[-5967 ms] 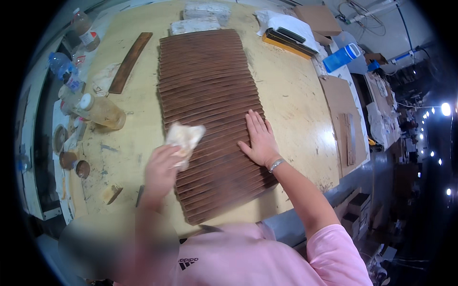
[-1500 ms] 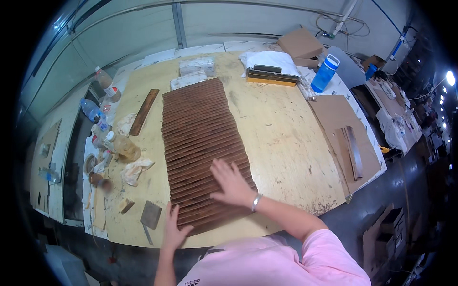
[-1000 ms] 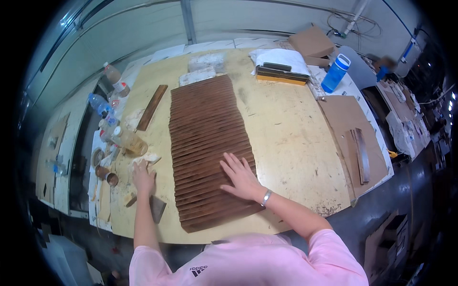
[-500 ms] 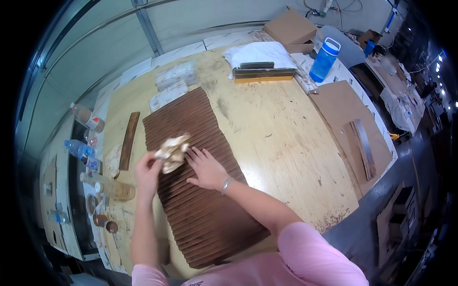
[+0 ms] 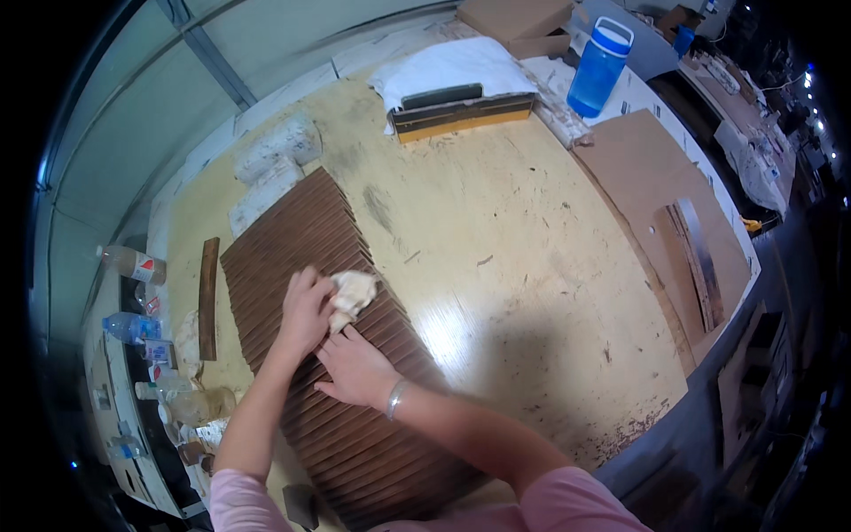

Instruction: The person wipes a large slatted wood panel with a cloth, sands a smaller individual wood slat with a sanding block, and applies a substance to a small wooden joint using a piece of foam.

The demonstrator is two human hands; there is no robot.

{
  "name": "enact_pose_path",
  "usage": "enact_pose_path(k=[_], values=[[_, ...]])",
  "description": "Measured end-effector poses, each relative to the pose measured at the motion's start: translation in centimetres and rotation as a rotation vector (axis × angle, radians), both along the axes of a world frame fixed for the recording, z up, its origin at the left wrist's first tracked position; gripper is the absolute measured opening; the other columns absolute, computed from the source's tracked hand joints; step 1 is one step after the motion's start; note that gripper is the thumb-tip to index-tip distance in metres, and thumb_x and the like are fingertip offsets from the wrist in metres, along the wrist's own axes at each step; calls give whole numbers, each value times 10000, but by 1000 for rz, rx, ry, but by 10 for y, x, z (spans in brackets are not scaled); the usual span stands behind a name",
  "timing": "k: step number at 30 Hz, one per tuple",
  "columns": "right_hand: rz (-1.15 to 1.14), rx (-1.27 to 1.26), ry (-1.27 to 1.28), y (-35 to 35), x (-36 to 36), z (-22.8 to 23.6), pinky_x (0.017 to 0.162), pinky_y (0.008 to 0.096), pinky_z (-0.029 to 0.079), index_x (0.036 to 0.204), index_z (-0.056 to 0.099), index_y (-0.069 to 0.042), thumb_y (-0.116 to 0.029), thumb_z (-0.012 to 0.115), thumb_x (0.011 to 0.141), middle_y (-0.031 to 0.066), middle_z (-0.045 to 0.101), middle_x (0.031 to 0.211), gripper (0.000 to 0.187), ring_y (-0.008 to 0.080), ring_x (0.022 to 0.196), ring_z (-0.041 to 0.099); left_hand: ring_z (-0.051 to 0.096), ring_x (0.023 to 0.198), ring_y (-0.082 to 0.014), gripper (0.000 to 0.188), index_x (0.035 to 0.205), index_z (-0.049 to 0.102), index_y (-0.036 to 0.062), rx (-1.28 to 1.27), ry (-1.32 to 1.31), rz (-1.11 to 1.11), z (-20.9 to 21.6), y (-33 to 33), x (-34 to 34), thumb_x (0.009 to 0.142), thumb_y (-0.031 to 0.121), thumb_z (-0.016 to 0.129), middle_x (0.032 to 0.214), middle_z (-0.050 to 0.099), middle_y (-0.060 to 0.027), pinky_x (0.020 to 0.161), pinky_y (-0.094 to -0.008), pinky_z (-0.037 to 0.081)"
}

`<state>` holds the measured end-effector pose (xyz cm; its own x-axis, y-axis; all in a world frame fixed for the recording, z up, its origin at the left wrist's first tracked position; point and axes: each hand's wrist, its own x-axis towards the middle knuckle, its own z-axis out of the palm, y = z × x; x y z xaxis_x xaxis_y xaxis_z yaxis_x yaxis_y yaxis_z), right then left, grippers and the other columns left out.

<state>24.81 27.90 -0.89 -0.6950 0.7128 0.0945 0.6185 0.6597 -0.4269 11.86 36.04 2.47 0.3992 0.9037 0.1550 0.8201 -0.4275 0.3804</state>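
Since 0.5 s ago, the left hand [image 5: 306, 310] has carried the cream cloth [image 5: 355, 291] across the slats toward the right edge of the brown slatted panel [image 5: 292, 222], and the view has turned. Its fingers are curled, gripping the cloth against the panel. The right hand [image 5: 359, 368] lies open, palm down on the slats, with its fingertips just beside the cloth and holding nothing. A silver bracelet [image 5: 395, 399] rings the right wrist.

The panel rests aslant on the pale worktable [image 5: 496, 222]. Its far end comes close to 2 white blocks [image 5: 279, 149]; its near end runs down to the bottom of the view. Along its left edge only a narrow strip of tabletop separates it from a dark wooden strip [image 5: 208, 301], with bottles [image 5: 133, 264] farther left. Off its right edge the room is far wider: a broad, scuffed stretch of tabletop reaches to the cardboard sheet [image 5: 647, 168], where 2 thin wooden pieces [image 5: 694, 262] lie. A black-and-yellow box [image 5: 465, 120] stands toward the far edge, well apart from the panel.
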Motion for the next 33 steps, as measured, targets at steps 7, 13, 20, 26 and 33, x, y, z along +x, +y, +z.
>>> enact_pose_path(k=[7, 13, 20, 26, 33], values=[[84, -88, -157, 1, 3, 20, 1230, 486, 128, 1467, 424, 51, -560, 481, 954, 199, 437, 1518, 800, 335, 1474, 286, 579, 893, -350, 100, 866, 671, 35, 53, -255, -280, -30, 50, 62, 773, 55, 700, 871, 612, -134, 803, -431, 466], [26, -64, -130, 7, 11, 16, 1169, 476, 226, 1399, 508, 11, -572, 489, 950, 160, 533, 1400, 736, 289, 1347, 417, 538, 836, -324, 191, 763, 489, 23, -8, -154, -56, -13, 10, -3, 740, -21, 674, 856, 522, -124, 744, -387, 452], [19, 28, 57, -4, -8, -5, 1237, 498, 102, 1470, 426, 29, -544, 494, 952, 195, 463, 1484, 776, 320, 1457, 309, 579, 848, -360, 128, 870, 585, 12, 121, -247, -134, -26, 52, 62, 783, 32, 677, 863, 559, -147, 772, -420, 469], [-47, -123, 90, 4, 11, 0, 1209, 464, 184, 1424, 460, 61, -535, 533, 936, 180, 501, 1428, 774, 311, 1402, 369, 621, 942, -384, 182, 972, 628, 31, -3, -90, 19, -16, 18, -5, 793, 19, 660, 988, 629, -162, 780, -474, 489], [34, 13, 4, 3, -7, 1, 1242, 486, 98, 1481, 406, 44, -570, 453, 959, 191, 414, 1541, 807, 327, 1487, 265, 620, 927, -369, 183, 986, 654, 41, 117, -127, -151, -31, 71, 69, 806, 69, 666, 985, 638, -135, 790, -449, 475]])
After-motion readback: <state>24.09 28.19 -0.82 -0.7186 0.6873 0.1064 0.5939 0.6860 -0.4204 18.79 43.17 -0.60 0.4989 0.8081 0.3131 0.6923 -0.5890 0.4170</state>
